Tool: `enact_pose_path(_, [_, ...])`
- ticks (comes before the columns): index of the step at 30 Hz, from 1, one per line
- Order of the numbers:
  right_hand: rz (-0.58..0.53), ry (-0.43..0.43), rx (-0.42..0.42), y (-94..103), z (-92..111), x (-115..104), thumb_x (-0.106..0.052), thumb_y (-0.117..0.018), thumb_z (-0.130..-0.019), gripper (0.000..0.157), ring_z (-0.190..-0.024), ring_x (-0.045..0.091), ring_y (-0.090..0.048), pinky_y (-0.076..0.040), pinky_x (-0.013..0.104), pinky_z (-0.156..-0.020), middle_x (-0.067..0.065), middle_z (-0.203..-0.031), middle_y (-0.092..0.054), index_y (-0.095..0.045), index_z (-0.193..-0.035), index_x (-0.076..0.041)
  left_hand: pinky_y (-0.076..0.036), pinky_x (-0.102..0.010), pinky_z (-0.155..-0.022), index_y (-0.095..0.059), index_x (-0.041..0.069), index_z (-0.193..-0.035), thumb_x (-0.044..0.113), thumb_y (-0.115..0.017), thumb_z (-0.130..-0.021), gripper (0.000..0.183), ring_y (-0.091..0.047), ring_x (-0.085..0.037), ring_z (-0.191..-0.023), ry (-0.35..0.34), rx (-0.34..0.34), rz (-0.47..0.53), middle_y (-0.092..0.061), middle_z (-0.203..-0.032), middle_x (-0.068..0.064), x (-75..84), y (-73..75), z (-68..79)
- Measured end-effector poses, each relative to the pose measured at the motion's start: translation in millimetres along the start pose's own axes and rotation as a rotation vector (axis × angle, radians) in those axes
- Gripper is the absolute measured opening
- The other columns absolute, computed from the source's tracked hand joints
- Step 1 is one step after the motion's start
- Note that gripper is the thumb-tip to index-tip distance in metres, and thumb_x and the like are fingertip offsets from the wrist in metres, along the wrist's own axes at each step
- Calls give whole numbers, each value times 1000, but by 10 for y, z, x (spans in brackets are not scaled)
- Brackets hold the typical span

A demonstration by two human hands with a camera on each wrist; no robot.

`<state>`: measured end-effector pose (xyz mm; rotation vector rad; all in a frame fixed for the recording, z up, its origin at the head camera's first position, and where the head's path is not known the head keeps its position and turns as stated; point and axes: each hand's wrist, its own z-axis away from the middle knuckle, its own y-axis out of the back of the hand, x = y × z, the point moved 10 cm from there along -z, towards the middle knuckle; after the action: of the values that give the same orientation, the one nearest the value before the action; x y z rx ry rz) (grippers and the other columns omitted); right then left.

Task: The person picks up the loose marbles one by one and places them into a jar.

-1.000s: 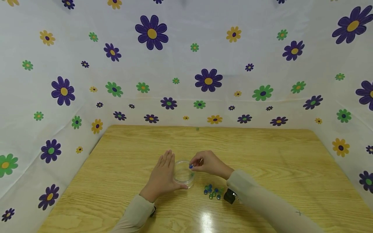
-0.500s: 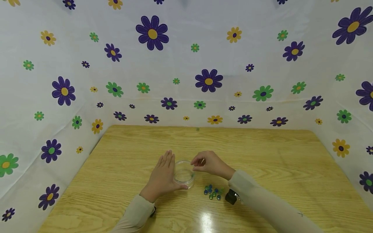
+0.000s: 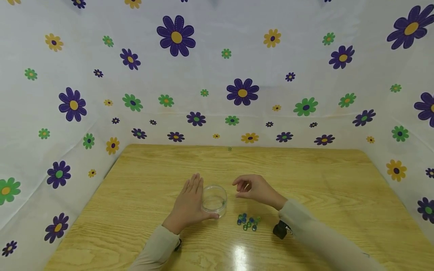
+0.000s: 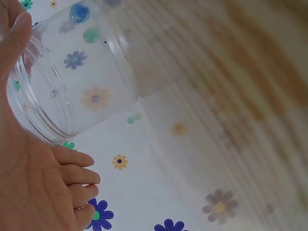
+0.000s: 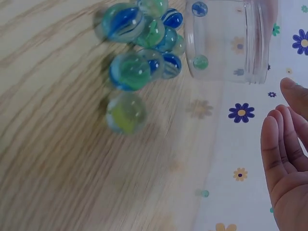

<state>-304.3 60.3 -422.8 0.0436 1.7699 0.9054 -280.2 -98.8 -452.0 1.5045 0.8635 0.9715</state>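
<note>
A clear round plastic jar (image 3: 214,210), without a lid, stands on the table in the head view. Along its left side lies my left hand (image 3: 188,205), fingers straight, with the thumb across the near side. A blue marble (image 5: 199,8) and a green marble (image 5: 200,61) show inside the jar in the right wrist view. To the right of the jar hovers my right hand (image 3: 259,190), holding nothing; thumb and fingertips are apart. Below that hand, several blue, green and yellowish glass marbles (image 3: 249,223) lie in a loose cluster.
One more green marble (image 3: 229,149) lies by itself at the far edge of the wooden table (image 3: 298,173). A white cloth (image 3: 210,75) printed with flowers hangs behind the table and at both sides.
One second ago my right hand pinched a blue marble over the jar's right rim. It has let the marble go and moved right, away from the jar. The left hand has kept its place.
</note>
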Motion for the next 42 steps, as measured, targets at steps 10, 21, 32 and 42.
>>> enact_pose_path(10, [3, -25, 21, 196, 252, 149, -6, -72, -81, 23, -70, 5, -57, -53, 22, -65, 5, -81, -64, -67, -103, 1, -16, -47, -119, -21, -9, -146, 76, -64, -64, 126, -11, -35, -146, 6, -23, 0, -16, -154, -25, -14, -10, 1])
enact_pose_path(21, [12, -92, 7, 299, 546, 368, -7, -72, -81, 21, -69, 4, -55, -51, 21, -63, 4, -80, -63, -68, -100, 0, -17, -48, -118, -22, -10, -145, 75, -65, -64, 125, -13, -36, -146, -1, -11, 13, -17, -154, -26, 0, 8, 6])
enact_pose_path(32, [-78, -118, -21, 316, 713, 501, -6, -73, -80, 24, -69, 5, -56, -50, 22, -61, 8, -81, -64, -67, -102, 3, -17, -48, -118, -22, -10, -145, 75, -65, -64, 125, -13, -36, -145, -5, -11, 18, -18, -153, -27, 15, 19, 12])
enact_pose_path(42, [-78, -174, -96, 163, 794, 602, -3, -72, -79, 21, -68, 5, -56, -50, 23, -59, 6, -80, -63, -68, -100, 0, -16, -47, -119, -21, -9, -146, 75, -65, -64, 125, -12, -35, -146, 4, -13, 9, -16, -154, -25, 9, 1, 5])
